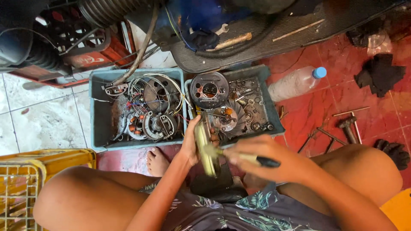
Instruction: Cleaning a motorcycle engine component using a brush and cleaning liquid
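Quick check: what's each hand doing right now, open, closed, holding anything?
Left hand: closed on a round yellowish metal part, held on edge.
Right hand: closed on a black-handled brush.

The scene is lit evenly by soft daylight, brightest on the pale floor tiles point(38, 115) at the left, where detail is nearly washed out, while the dark machinery along the top edge is left in deep shadow. Motion blur is seen on the right hand point(261, 156) and on the brush point(239, 157) held in it, whereas the two grey trays point(97, 111) of parts are rendered fairly sharp. Straight lines are bowed outward toward the corners by wide-angle distortion.
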